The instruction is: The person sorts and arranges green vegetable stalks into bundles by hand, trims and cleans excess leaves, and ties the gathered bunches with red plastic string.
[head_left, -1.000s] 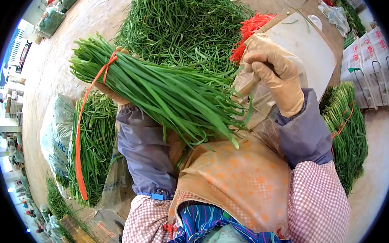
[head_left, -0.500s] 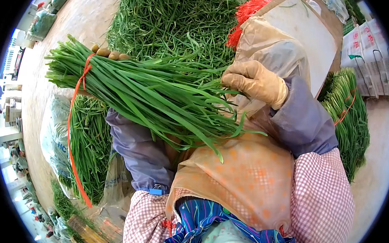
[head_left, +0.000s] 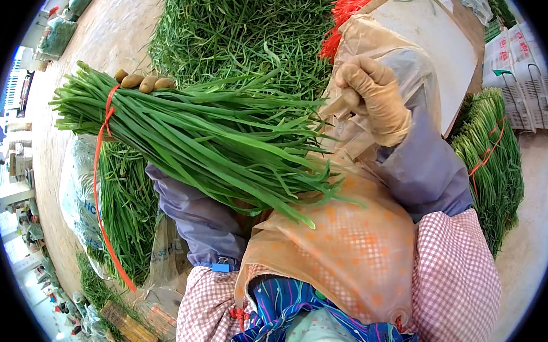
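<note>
A bunch of long green leafy stalks point(head_left: 208, 137) lies across my left hand point(head_left: 144, 82), whose gloved fingertips curl over its upper edge; the palm is hidden beneath. Round the bunch's cut end runs a red tie point(head_left: 109, 106), one long tail hanging down to the lower left. My right hand point(head_left: 370, 99), in a tan glove, is raised just right of the leaf tips, apart from them. Its fingers are closed, and anything between them is too small to make out.
A large heap of loose green leaves point(head_left: 243, 35) lies ahead. Beside it are red strips point(head_left: 348, 15) and a white board point(head_left: 432, 43). Tied bundles point(head_left: 491, 168) and white crates point(head_left: 519, 78) stand right; more stalks point(head_left: 125, 207) lie left by a plastic bag point(head_left: 80, 187).
The bunch and my left hand have moved left and slightly down. My right hand went down to the leaf tips, then rose away from them with its fingers closed.
</note>
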A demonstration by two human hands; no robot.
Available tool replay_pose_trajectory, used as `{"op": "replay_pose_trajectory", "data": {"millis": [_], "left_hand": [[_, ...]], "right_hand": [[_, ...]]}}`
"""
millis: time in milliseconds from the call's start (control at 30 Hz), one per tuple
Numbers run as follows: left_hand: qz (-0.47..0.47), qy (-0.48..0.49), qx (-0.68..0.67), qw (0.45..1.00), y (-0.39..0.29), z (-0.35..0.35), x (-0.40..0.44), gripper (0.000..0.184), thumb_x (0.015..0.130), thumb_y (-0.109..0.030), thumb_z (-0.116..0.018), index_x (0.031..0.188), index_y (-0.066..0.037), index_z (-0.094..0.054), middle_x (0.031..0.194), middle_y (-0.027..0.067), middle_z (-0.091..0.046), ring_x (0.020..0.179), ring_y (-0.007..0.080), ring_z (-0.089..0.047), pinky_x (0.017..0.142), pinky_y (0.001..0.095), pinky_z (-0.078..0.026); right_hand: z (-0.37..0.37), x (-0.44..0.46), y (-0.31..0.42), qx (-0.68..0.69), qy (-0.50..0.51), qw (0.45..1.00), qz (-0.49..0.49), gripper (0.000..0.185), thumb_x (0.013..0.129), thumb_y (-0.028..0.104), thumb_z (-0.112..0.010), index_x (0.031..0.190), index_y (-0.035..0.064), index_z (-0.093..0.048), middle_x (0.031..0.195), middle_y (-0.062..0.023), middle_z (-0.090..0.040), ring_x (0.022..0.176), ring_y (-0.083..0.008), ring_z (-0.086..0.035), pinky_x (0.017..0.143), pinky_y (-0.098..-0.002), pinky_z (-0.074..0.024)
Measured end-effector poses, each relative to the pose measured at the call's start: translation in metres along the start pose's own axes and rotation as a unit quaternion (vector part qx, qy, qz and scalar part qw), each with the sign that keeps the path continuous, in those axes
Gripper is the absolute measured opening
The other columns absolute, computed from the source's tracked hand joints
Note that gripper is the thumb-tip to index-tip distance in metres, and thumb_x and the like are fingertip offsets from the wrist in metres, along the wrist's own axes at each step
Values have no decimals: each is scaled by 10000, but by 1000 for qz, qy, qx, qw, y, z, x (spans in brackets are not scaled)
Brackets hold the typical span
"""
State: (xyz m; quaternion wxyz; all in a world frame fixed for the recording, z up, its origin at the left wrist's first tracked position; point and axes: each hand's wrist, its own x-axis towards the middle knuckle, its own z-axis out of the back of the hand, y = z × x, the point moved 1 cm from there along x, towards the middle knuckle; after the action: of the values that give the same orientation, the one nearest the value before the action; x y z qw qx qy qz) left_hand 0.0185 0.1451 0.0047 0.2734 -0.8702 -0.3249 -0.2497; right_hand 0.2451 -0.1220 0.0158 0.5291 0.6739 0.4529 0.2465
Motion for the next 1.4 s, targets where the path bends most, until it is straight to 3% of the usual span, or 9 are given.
{"op": "replay_pose_trajectory", "data": {"millis": [267, 433, 567, 667, 833, 933, 1067, 1200, 1400], "left_hand": [[-26, -38, 15, 999, 1, -3, -6, 381, 1027, -272, -367, 1309, -39, -472, 1164, 83, -627, 1010, 218, -574, 982, 380, -374], [-11, -50, 22, 998, -5, -1, -6, 358, 1029, -279, -373, 1263, -53, -523, 1139, 54, -646, 983, 197, -579, 955, 360, -377], [-24, -50, 13, 998, -6, 2, -7, 373, 1032, -296, -361, 1270, -68, -536, 1144, 36, -651, 964, 165, -578, 911, 338, -375], [-23, -42, 3, 999, -5, 2, -7, 372, 1030, -289, -368, 1282, -67, -529, 1145, 32, -651, 962, 161, -577, 917, 337, -371], [-14, -12, -24, 1000, -3, 6, -4, 374, 1032, -280, -364, 1294, -58, -515, 1134, 32, -656, 950, 158, -579, 902, 330, -387], [-14, -7, -30, 999, -2, 4, -3, 372, 1032, -276, -364, 1294, -58, -513, 1133, 34, -657, 949, 158, -584, 899, 328, -391], [-22, -9, -30, 999, -2, 4, -5, 367, 1029, -276, -376, 1292, -59, -514, 1128, 37, -658, 942, 157, -589, 899, 323, -391], [-23, -16, -43, 999, -8, 7, -5, 367, 1025, -278, -388, 1289, -55, -512, 1114, 36, -661, 934, 155, -592, 894, 314, -393], [-23, 13, -38, 999, -9, 10, -6, 375, 1034, -282, -354, 1305, -69, -503, 1156, 22, -644, 979, 173, -576, 932, 340, -387]], "right_hand": [[-24, -17, 7, -213, 213, 951, -73, 244, 910, 245, -663, 942, 3, -657, 749, 13, -595, 634, -51, -513, 537, -220, -416], [-32, -15, -18, -305, 168, 913, 210, 247, 899, 286, -668, 857, 43, -652, 636, -13, -591, 575, -117, -547, 517, -286, -432], [-19, -26, 0, -56, 23, 996, 70, 202, 941, 244, -621, 821, 82, -644, 587, 31, -531, 526, -30, -444, 462, -185, -303], [-4, -26, 0, -88, 37, 995, -2, 188, 940, 224, -621, 825, 76, -642, 579, 25, -529, 534, -34, -456, 464, -195, -326], [-10, -16, -19, -340, 132, 929, 55, 248, 894, 167, -658, 1115, 55, -640, 710, -34, -647, 621, -90, -578, 568, -248, -474], [-23, -14, -23, -417, 160, 891, 83, 232, 878, 94, -653, 1106, 53, -637, 709, -82, -636, 638, -130, -599, 592, -288, -483], [-21, -6, -47, -334, 136, 931, 53, 229, 854, 188, -686, 1035, 51, -653, 778, -130, -669, 703, -213, -646, 697, -338, -514], [-9, -9, -27, 11, 26, 1000, 3, 129, 919, 155, -628, 902, 38, -679, 620, -28, -609, 511, -101, -569, 430, -244, -418], [11, -2, -9, -36, -56, 998, 8, 141, 949, 155, -590, 920, 38, -663, 579, -5, -574, 438, -69, -500, 371, -201, -340]]}}
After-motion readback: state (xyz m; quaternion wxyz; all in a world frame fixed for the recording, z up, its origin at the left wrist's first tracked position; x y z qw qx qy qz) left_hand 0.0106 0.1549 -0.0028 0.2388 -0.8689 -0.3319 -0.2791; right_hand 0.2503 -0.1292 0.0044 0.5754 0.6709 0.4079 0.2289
